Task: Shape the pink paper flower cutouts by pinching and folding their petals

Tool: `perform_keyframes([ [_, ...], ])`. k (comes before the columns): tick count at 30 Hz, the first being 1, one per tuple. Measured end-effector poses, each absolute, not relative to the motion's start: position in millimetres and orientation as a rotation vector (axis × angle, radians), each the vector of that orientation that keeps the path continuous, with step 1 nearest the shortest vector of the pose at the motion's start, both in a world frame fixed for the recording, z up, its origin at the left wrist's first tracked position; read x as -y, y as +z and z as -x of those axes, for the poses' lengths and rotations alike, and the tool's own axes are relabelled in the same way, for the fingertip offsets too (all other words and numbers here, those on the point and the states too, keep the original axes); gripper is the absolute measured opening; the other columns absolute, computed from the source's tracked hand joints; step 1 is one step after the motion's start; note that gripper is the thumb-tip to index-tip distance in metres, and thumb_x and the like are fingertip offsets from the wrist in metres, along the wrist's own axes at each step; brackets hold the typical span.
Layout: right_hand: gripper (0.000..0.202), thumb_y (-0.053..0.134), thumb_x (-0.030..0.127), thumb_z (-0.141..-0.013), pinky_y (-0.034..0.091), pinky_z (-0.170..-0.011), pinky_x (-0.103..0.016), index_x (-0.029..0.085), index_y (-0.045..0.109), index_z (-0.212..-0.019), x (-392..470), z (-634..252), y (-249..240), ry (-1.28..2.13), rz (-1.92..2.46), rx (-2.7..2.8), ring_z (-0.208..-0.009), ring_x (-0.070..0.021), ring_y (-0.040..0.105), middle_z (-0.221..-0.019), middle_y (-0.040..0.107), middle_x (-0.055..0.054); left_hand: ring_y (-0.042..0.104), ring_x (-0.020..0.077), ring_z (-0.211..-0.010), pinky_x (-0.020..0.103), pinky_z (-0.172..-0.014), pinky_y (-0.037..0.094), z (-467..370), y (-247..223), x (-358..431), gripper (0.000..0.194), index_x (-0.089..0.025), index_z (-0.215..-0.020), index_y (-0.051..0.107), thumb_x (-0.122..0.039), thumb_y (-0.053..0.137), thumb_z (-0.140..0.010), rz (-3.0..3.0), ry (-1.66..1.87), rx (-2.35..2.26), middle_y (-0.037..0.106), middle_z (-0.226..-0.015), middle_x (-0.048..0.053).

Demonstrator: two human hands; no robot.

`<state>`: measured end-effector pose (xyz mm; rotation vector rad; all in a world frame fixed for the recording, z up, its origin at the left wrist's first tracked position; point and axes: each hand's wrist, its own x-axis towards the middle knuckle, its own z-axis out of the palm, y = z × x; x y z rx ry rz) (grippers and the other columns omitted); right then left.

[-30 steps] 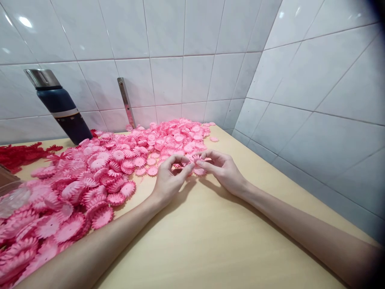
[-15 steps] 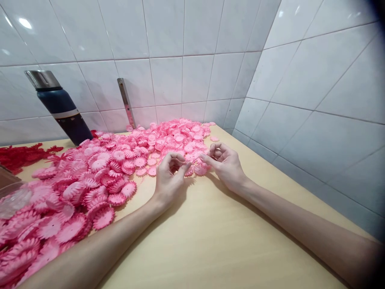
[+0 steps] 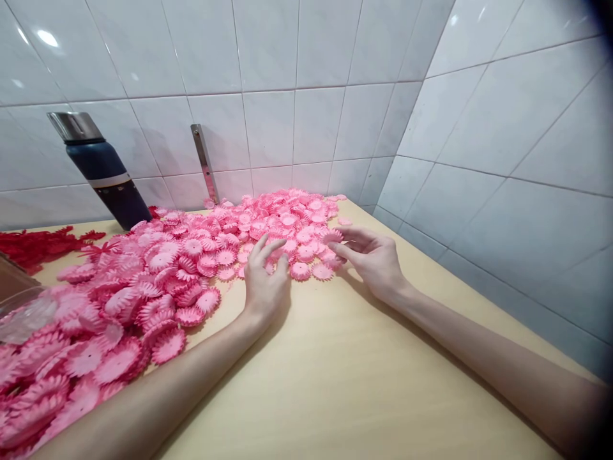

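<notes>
Between the thumb and fingers of my right hand (image 3: 373,259) is a pink scalloped paper flower disc (image 3: 331,237), held just above the pile's right end. My left hand (image 3: 267,281) is open at the near edge of the pile, its thumb and fingers apart with nothing between them. A broad pile of similar pink flower discs (image 3: 163,259) spreads from the lower left to the back of the table. Many show a small dark hole in the middle.
A dark blue bottle (image 3: 108,176) with a steel cap stands behind the pile at the left. Red strips (image 3: 38,248) lie at the far left, near a clear plastic container (image 3: 26,319). A metal bracket (image 3: 204,160) rises by the tiled wall (image 3: 268,128). The wooden table (image 3: 335,370) meets the walls.
My hands have moved apart from where their fingertips met. The left hand has opened, and a pink disc now shows face-on in my right fingers. The view has shifted slightly.
</notes>
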<state>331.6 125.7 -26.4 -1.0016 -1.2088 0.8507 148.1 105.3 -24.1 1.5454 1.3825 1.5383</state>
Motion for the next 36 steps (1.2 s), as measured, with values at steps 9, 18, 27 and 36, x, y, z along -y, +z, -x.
perform_keyframes([
  [9, 0.015, 0.077, 0.032, -0.070, 0.056, -0.078, -0.039, 0.018, 0.074, -0.067, -117.0, -331.4, -23.0, 0.898, 0.890, 1.345, -0.083, -0.0229, 0.066, -0.085, 0.071, -0.008, 0.058, 0.0195, -0.107, 0.033, -0.094, 0.046, -148.3, -23.6, -102.4, 0.013, -0.020, -0.090, 0.071, -0.020, 0.061, -0.082, -1.744, 1.603, -1.245, 0.063, -0.108, 0.007],
  [18, 0.049, 0.081, 0.038, -0.065, 0.060, -0.067, -0.043, 0.018, 0.067, -0.107, -104.5, -320.7, -16.2, 1.205, 0.930, 1.364, -0.069, -0.0205, 0.067, -0.080, 0.069, -0.005, 0.061, 0.0177, -0.091, 0.032, -0.087, 0.047, -150.0, -23.3, -101.6, 0.008, -0.017, -0.088, 0.067, -0.020, 0.062, -0.082, -1.809, 1.625, -1.173, 0.067, -0.092, 0.006],
  [27, 0.036, 0.077, 0.039, -0.071, 0.049, -0.054, -0.026, 0.018, 0.058, -0.093, -106.8, -318.7, -17.5, 1.078, 0.919, 1.418, -0.054, -0.0106, 0.055, -0.057, 0.053, 0.006, 0.062, 0.0188, -0.092, 0.031, -0.084, 0.047, -152.8, -19.8, -97.1, 0.014, -0.018, -0.088, 0.067, -0.030, 0.064, -0.083, -1.830, 1.483, -1.092, 0.069, -0.092, 0.006],
  [36, 0.029, 0.071, 0.037, -0.080, 0.042, -0.051, -0.020, 0.021, 0.050, -0.092, -106.3, -320.6, -22.5, 1.161, 0.826, 1.492, -0.051, -0.0086, 0.053, -0.054, 0.056, 0.007, 0.061, 0.0198, -0.084, 0.029, -0.070, 0.048, -152.3, -19.7, -97.4, 0.015, -0.019, -0.077, 0.072, -0.033, 0.066, -0.080, -1.883, 1.189, -0.989, 0.070, -0.083, 0.006],
])
